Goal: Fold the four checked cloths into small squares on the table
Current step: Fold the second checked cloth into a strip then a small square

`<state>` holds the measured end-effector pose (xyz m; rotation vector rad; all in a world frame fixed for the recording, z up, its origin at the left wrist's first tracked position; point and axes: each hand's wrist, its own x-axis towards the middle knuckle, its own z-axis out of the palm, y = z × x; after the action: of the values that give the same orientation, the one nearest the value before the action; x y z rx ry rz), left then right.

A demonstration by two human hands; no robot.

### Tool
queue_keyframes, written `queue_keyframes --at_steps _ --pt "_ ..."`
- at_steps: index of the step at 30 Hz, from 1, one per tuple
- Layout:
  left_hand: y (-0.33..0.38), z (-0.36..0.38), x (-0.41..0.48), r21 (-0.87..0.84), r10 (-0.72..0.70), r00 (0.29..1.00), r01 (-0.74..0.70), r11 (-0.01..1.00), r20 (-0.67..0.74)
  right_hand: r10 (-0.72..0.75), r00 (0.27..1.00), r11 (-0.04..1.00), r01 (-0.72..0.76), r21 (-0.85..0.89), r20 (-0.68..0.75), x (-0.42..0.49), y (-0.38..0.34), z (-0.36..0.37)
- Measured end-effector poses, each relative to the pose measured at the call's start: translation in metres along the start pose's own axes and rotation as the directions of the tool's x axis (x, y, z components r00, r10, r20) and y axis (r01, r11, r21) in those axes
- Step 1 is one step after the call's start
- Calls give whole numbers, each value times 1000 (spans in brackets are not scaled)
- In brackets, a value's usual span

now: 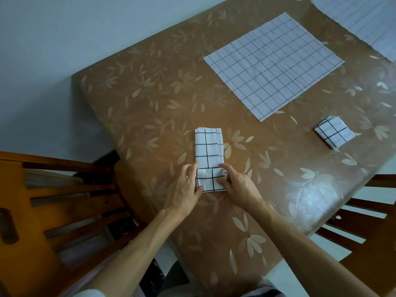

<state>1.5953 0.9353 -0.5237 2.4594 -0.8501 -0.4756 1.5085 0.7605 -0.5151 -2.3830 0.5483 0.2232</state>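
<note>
A white cloth with black checks (208, 150) lies as a narrow strip in front of me on the table (150, 108). Its near end is turned up over the strip as a flap. My left hand (186, 189) pinches the flap's left edge and my right hand (237, 185) pinches its right edge. A small folded square (334, 132) lies to the right. One checked cloth (273, 65) lies flat and unfolded at the back. Another checked cloth (362, 20) lies at the far right corner, cut off by the frame.
The table has a brown leaf-patterned cover. A wooden chair (53, 202) stands at the table's left side, and another chair (364, 221) is at the right near corner. A pale wall and floor lie beyond the left edge.
</note>
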Motion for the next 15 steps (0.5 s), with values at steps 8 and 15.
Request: queue_keyframes --at_steps 8,15 --pt "-15 10 -10 433 305 952 -263 862 -30 -101 970 971 47 -233 -223 -3 0 7" --pt "-20 20 -20 492 186 978 -208 845 93 -355 932 807 342 -481 66 -17 20 31"
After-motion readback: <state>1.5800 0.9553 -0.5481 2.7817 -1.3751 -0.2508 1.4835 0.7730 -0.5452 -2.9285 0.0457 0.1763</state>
